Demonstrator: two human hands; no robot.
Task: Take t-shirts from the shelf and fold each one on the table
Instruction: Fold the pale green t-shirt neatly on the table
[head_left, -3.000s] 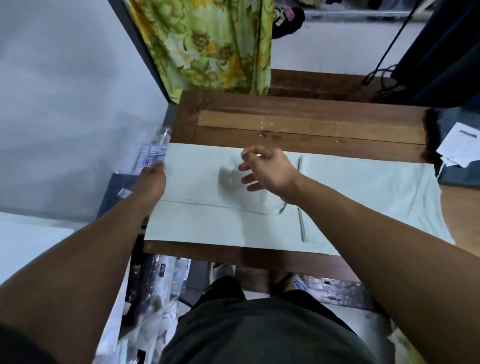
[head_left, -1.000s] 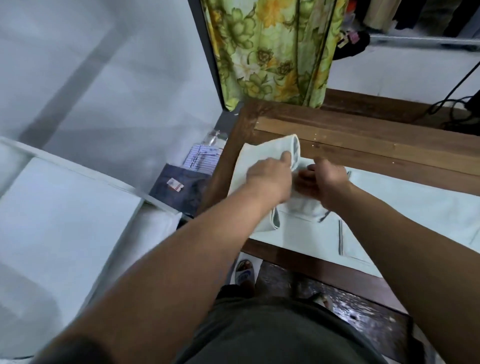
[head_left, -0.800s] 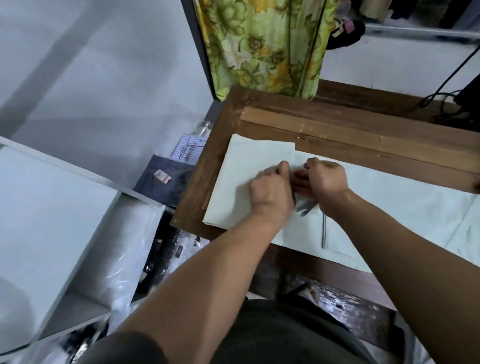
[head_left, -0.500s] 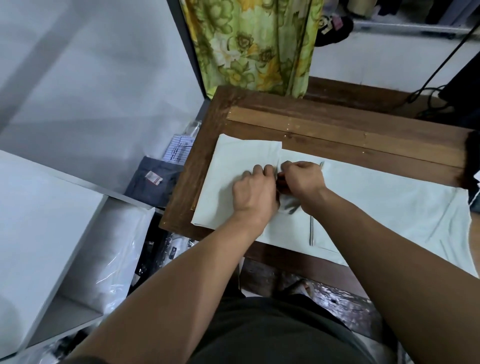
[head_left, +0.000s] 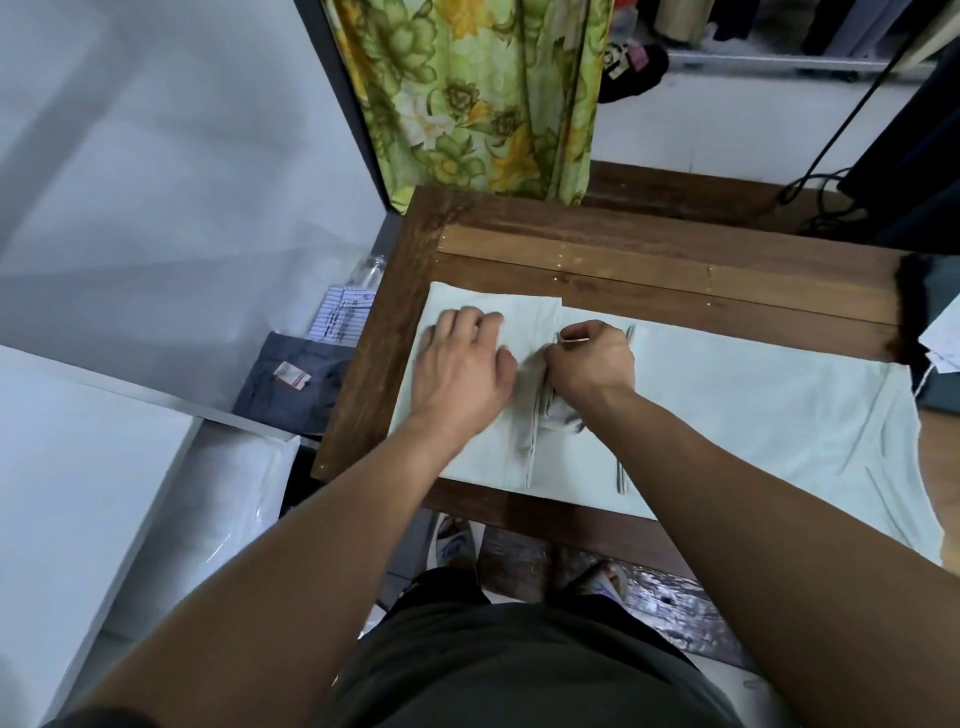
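Observation:
A pale green t-shirt (head_left: 753, 395) lies spread across the brown wooden table (head_left: 649, 260), its left end folded over into a flat panel. My left hand (head_left: 465, 364) presses flat on that folded panel with fingers spread. Just to its right, my right hand (head_left: 592, 364) has curled fingers pinching the fabric at the fold's edge, where a small ridge of cloth bunches up.
A white shelf unit (head_left: 78, 493) with a plastic-wrapped bundle (head_left: 234, 499) stands at the left. A dark folded garment (head_left: 291, 384) and a plastic bottle (head_left: 369, 270) lie beside the table. A floral curtain (head_left: 467, 93) hangs behind. Papers (head_left: 940, 338) sit at the table's right edge.
The shirt's left end was lifted, folded over and laid flat. My left hand has since slid left and flattened on the panel; my right hand stays pinching at the fold.

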